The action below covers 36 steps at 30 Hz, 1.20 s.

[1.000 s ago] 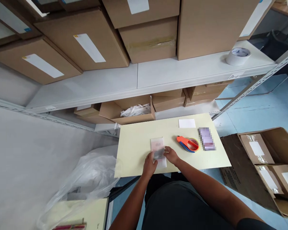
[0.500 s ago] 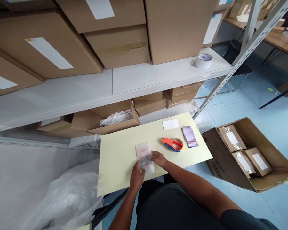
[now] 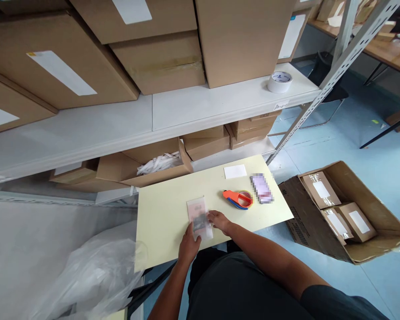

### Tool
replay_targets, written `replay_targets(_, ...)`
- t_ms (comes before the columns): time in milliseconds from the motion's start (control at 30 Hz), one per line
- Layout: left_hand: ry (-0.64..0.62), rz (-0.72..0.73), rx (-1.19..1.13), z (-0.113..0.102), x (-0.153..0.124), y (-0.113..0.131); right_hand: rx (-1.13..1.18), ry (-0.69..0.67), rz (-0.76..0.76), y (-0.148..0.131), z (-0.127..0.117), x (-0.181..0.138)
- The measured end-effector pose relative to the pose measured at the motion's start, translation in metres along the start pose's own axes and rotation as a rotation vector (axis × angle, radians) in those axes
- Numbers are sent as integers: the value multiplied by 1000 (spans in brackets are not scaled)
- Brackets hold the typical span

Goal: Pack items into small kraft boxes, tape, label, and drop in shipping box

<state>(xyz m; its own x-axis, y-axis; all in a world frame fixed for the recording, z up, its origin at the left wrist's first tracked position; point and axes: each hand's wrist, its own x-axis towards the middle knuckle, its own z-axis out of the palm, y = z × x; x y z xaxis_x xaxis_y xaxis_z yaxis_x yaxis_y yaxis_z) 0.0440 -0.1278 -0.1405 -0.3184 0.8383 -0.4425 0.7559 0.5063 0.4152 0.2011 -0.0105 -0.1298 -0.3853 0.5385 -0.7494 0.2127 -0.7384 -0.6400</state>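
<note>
A flat, translucent whitish packet (image 3: pixel 196 206) with a pinkish item and a dark patch showing through lies on the pale yellow board (image 3: pixel 160 222). My left hand (image 3: pixel 188 245) holds its lower left edge, with the thumb over the bottom part. At the packet's right edge, my right hand (image 3: pixel 219 221) has its fingers bent and closed on the side. Right of the hands rests an orange and blue tape dispenser (image 3: pixel 238 199). A white paper slip (image 3: pixel 235 171) and a blurred purple phone-like object (image 3: pixel 262 188) lie farther back on the board.
Cardboard boxes (image 3: pixel 243 40) fill the grey shelf (image 3: pixel 103 129) ahead, with a white tape roll (image 3: pixel 279 82) near its right end. An open carton (image 3: pixel 320 235) with several small boxes stands on the floor at right. Clear plastic sheeting (image 3: pixel 96 271) bulges at lower left.
The whole view has shifted slightly. Both hands stay at the packet, which looks a little flatter and sharper now; otherwise little has moved.
</note>
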Motion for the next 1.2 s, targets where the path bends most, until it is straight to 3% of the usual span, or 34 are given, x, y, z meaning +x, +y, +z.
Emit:
replay_targets(800,-57,-38,59,-12,-4,13,90,-88,61,0,-12,1)
replay_targets(1200,-25,-14,278,-3,-4,32,64,-62,79,-2,-13,0)
